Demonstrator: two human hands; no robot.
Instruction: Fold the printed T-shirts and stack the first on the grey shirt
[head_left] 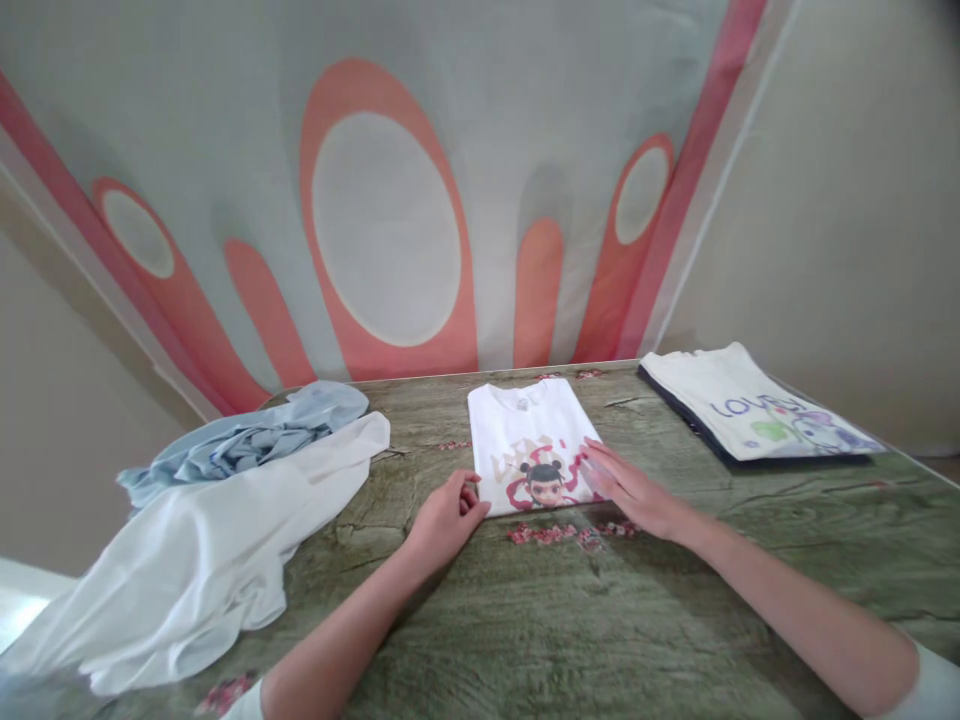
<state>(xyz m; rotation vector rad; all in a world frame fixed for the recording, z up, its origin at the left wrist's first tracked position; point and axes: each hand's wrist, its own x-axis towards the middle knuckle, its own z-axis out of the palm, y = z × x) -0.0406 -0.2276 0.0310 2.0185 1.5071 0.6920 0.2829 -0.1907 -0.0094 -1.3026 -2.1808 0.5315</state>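
Observation:
A white T-shirt [525,430], folded into a neat rectangle, lies flat on the table with its collar at the far side. Its front carries a printed cartoon figure with two hair buns and red ribbons. My left hand [448,515] rests at the shirt's near left corner, fingers loosely bent, with the thumb and fingertips apart and touching the edge. Stretched out flat, the fingers of my right hand [634,490] lie on the near right edge of the shirt.
Crumpled to the left are a white garment [202,560] and a light blue garment [262,435]. At the right stands a folded stack topped by a white garment [757,400] with "LOVELY" lettering, dark cloth beneath. The wood-grain table [525,630] meets a patterned backdrop [495,200] behind.

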